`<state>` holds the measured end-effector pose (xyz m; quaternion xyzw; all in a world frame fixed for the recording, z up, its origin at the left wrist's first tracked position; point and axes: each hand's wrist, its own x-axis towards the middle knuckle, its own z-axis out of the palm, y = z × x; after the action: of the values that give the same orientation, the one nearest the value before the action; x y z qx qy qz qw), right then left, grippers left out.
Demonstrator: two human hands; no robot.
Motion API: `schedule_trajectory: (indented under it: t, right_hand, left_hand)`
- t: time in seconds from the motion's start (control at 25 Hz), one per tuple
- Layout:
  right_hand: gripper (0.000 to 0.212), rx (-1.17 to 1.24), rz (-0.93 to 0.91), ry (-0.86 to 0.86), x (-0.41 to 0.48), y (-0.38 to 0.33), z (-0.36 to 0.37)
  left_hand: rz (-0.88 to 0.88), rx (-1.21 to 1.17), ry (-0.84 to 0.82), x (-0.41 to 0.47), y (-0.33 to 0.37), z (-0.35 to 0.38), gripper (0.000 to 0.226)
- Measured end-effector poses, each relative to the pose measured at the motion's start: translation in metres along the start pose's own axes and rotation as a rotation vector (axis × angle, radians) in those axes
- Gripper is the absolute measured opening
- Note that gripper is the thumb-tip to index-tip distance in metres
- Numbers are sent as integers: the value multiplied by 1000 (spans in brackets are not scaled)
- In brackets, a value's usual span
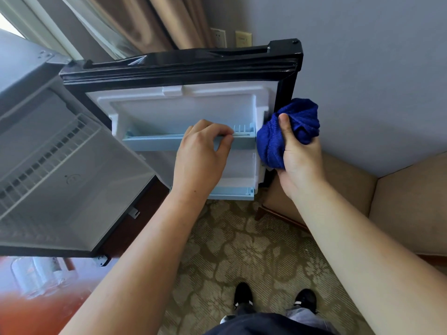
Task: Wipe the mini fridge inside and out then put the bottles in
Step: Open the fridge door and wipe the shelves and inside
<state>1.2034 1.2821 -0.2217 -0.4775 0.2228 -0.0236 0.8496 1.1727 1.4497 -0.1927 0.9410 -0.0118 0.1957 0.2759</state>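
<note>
Left hand [203, 151]: fingers curled over the top edge of the pale blue door shelf [154, 142], thumb in front, pinching it.
Right hand [300, 163]: clenched around a bunched blue cloth [290, 131], thumb on top, cloth touching the right edge of the fridge door [181, 68].
Fridge door: swung open, white liner facing the person.
Mini fridge [79, 189]: left of the door, cavity open, wire rack [48, 151] inside.
Bottles: only a blurred clear shape [41, 272] at near left on a red-brown surface; too blurred to name.
</note>
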Motion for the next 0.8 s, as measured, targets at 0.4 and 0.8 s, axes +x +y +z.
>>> schedule_trajectory:
  t: [0.4, 0.8]
  right_hand:
    - [60, 12, 411, 153, 54, 98, -51]
    - [72, -69, 605, 240, 97, 179, -94]
  left_hand:
    - [-46, -2, 50, 7, 2, 7, 10]
    - [-108, 24, 67, 4, 6, 8, 9]
